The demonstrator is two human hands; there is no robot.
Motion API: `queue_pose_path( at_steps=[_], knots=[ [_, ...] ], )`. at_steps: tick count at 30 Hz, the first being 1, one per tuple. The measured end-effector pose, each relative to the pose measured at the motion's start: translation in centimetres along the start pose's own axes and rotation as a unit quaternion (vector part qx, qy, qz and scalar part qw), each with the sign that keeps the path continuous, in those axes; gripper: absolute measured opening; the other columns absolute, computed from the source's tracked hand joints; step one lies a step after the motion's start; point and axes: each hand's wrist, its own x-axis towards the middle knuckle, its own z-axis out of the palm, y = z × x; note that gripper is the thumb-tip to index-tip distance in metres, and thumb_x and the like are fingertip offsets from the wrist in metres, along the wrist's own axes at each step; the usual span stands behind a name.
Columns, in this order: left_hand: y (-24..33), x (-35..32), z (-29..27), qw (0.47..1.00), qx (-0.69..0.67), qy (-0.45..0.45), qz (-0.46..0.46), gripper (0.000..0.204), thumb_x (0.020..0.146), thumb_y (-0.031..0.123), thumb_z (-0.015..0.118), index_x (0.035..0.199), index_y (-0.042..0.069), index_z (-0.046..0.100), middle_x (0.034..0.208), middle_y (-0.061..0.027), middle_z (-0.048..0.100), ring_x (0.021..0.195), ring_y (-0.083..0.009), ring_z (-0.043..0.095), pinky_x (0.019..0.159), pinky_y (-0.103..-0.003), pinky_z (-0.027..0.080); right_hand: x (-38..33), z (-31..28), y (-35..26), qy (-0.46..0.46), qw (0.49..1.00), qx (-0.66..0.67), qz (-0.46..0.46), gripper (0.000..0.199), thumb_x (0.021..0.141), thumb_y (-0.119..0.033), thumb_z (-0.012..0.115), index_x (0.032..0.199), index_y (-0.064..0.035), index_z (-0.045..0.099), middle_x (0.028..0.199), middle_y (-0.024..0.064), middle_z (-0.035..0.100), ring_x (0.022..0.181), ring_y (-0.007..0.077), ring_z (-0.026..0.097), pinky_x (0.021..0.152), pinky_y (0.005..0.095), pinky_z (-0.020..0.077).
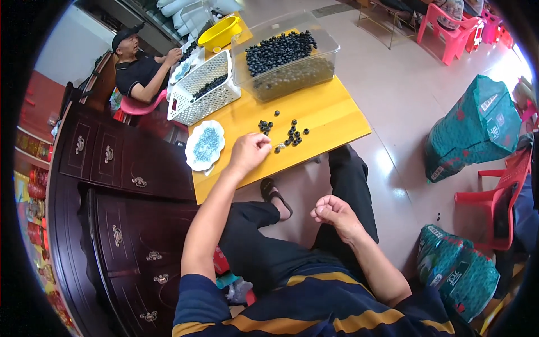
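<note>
- Right hand (336,214) is hovering over the lap, fingers curling into a loose fist; can't tell if it's holding anything.
- Left hand (249,151) is resting on the yellow table (331,115), fingertips pinching together just beside the loose black rings (286,135).
- White plate of small blue parts (205,144) is sitting left of that hand.
- Clear bin of black rings (286,56) and white basket (203,87) are standing farther back.

Navy yellow-striped shirt (314,309), black trousers (269,253).

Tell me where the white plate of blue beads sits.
In the head view, the white plate of blue beads lies on the yellow table's left edge, left of the left hand, below the white basket.
</note>
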Motion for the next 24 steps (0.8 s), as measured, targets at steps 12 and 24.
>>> queue_pose_path(
  at_steps=[12,24],
  knots=[
    [3.7,-0.5,2.8,0.994,0.093,0.048,0.015,0.009,0.08,0.019,0.072,0.081,0.01,0.072,0.082,-0.0093,0.067,0.085,-0.0315,0.066,0.073,-0.043,0.053,0.1,0.1,-0.3,0.004,1.0,0.007,0.008,0.007,0.097,-0.012,0.064,0.101,-0.0079,0.061,0.089,0.0024,0.068,0.08,0.0093,0.061,0.077,0.0238,0.0476],
    [2.3,-2.3,-0.7,0.967,-0.111,0.229,0.026,0.008,0.085,0.003,0.071,0.093,0.002,0.071,0.078,-0.0048,0.067,0.063,-0.0111,0.06,0.062,-0.024,0.048,-0.1,-0.1,-0.3,0.007,1.0,-0.028,-0.01,0.008,0.098,-0.012,0.062,0.103,-0.0064,0.06,0.09,0.0033,0.068,0.082,0.0109,0.061,0.081,0.0247,0.0485]
  ],
)
